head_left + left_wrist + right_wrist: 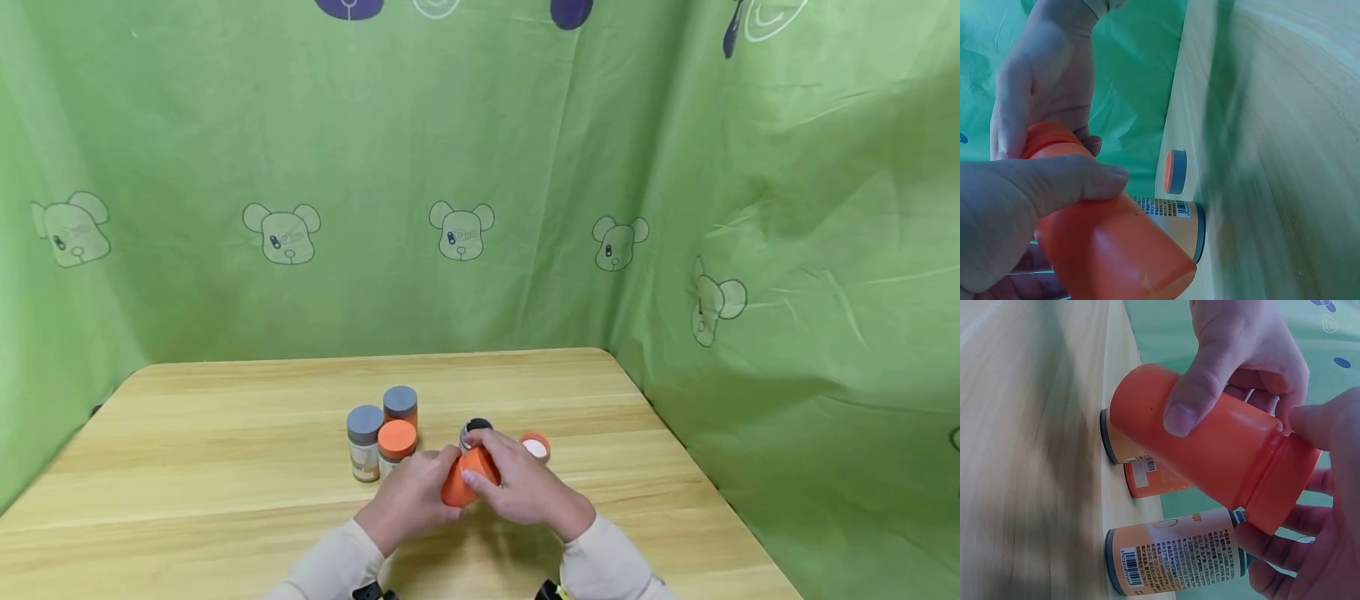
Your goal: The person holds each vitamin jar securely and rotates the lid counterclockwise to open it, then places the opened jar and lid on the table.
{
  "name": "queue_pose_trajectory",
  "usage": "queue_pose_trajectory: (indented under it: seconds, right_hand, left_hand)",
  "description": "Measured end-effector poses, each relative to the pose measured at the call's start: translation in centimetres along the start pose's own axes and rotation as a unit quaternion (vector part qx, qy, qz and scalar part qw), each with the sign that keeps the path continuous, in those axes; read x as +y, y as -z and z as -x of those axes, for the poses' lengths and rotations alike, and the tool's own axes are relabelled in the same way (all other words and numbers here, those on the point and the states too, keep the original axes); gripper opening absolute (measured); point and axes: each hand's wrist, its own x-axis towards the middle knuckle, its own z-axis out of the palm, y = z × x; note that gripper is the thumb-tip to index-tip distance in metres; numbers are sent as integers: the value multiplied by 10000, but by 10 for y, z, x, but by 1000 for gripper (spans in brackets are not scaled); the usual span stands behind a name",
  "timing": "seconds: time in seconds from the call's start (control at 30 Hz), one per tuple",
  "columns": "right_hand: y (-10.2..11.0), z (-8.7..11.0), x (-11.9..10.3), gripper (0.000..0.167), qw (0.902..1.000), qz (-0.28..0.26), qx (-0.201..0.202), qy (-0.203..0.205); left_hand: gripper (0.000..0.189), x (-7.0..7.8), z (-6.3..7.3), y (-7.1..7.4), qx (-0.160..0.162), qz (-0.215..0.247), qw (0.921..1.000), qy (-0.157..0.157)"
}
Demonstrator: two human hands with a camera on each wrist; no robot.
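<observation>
Orange bottle (1216,447) is tilting between the left hand (416,493), curling round its body, and the right hand (522,487), gripping its cap (1282,481).

The wood-grained table (225,442) bears two grey-lidded jars (365,442), an orange-lidded jar (397,440), a dark-topped jar (476,425) and a loose lid (535,448).

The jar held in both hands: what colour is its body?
The jar has an orange body, best seen in the right wrist view.

Left grip (416,498) curled, thumb (1088,181) extended, right grip (527,486) curled, some fingertips seemingly hidden, forearms (330,560) angled inward
</observation>
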Motion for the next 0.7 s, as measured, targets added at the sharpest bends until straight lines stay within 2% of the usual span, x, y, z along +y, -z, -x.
queue_pose_trajectory:
  seconds: [0.17, 0.43, 0.7]
  right_hand:
    - [0, 1, 0, 43, 10000, -49, 8, 37]
    - [-1, 0, 1, 40, 9991, 253, 338, 76]
    - [-1, 0, -3, 37, 9999, -71, 77, -19]
  left_hand:
    - [54, 0, -1, 1, -20, 23, 10000, 57]
    - [57, 1, -3, -1, -125, 2, 9998, 145]
    - [54, 0, -2, 0, -67, -28, 10000, 45]
